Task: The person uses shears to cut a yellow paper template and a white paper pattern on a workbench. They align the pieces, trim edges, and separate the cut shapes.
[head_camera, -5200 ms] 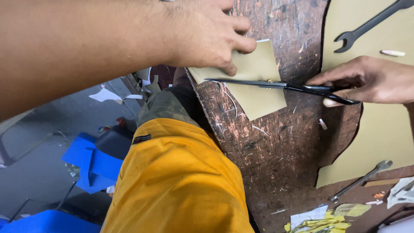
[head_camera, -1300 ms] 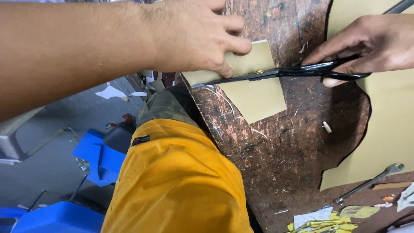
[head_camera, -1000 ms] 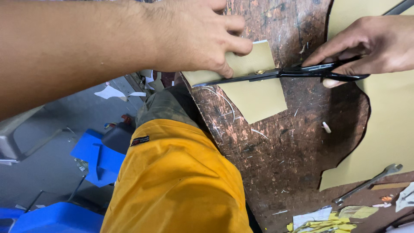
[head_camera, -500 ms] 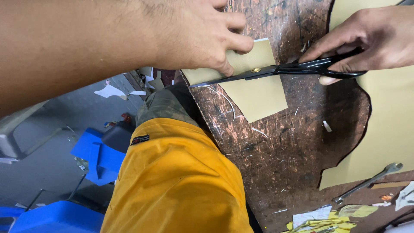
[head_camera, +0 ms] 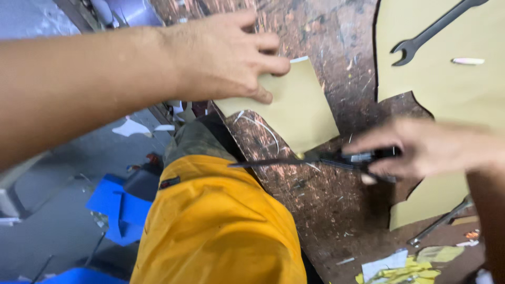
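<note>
My left hand [head_camera: 221,58] presses down on a small tan sheet piece [head_camera: 294,108] that lies at the edge of a scratched brown workbench [head_camera: 326,210]. My right hand [head_camera: 426,150] grips the black handles of a pair of scissors [head_camera: 315,159], whose blades point left along the near corner of the tan piece. The right hand is blurred by motion. My leg in yellow trousers [head_camera: 221,226] fills the lower middle.
A large tan sheet [head_camera: 452,89] with a curved cut edge covers the bench's right side, bearing a dark spanner [head_camera: 436,29] and a white chalk stick [head_camera: 468,61]. Another spanner [head_camera: 439,223] and paper scraps [head_camera: 400,263] lie nearer me. Blue objects [head_camera: 118,210] sit on the grey floor.
My right hand has pulled the scissors off the tan piece and toward me, to its near corner. My left hand stays on the piece.
</note>
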